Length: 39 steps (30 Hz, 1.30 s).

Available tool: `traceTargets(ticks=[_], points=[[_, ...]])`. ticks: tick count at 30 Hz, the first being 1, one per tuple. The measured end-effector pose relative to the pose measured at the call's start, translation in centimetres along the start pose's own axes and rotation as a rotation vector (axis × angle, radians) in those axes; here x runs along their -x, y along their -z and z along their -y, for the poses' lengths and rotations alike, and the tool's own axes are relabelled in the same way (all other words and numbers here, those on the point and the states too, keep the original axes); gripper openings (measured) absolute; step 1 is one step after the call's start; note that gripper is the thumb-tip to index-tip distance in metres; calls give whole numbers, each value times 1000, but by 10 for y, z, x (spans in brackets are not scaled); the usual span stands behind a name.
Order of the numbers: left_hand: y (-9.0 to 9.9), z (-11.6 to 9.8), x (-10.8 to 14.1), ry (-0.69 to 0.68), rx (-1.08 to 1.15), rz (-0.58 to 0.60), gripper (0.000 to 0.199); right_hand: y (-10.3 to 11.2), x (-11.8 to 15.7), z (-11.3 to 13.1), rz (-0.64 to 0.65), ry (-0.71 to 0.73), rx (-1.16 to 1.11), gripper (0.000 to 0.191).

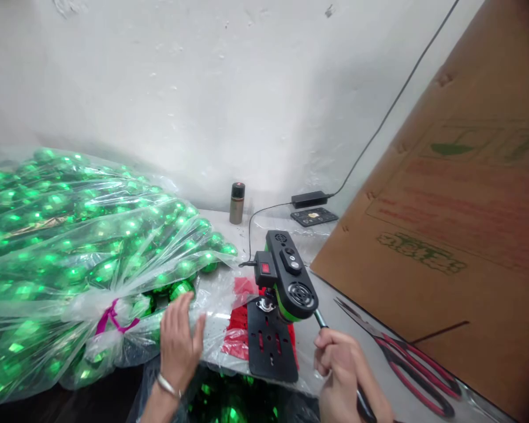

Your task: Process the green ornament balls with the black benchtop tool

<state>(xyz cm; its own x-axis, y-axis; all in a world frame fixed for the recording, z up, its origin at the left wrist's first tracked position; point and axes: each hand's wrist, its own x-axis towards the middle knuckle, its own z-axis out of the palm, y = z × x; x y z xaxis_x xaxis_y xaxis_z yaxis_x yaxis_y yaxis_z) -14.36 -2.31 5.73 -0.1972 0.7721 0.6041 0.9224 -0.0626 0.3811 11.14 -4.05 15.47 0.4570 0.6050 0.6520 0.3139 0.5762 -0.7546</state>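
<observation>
My left hand [181,335], with a bangle on the wrist, has its fingers extended beside a shiny green ball [181,289] at the mouth of a clear bag. My right hand [341,367] is wrapped round a dark-handled tool [321,319] with a metal shaft. The shaft's far end meets the underside of a black and green device [291,276] with round vents, which stands on a slotted black base plate [272,346]. Red material [238,332] lies under the plate. Large clear bags of green balls [92,235], tied with a pink ribbon [114,317], fill the left.
Red-handled scissors [409,364] lie at right beside a big cardboard box [458,194]. Near the wall stand a small canister [237,203], a power adapter [309,199] and a dark flat item [314,217]. More green balls [233,405] sit below the table edge.
</observation>
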Motion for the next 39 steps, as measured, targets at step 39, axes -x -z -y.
traceTargets(ticks=[39], points=[[-35,-70,-4,1172,1607,447,47,-1,-35,41,142,30,63,37]])
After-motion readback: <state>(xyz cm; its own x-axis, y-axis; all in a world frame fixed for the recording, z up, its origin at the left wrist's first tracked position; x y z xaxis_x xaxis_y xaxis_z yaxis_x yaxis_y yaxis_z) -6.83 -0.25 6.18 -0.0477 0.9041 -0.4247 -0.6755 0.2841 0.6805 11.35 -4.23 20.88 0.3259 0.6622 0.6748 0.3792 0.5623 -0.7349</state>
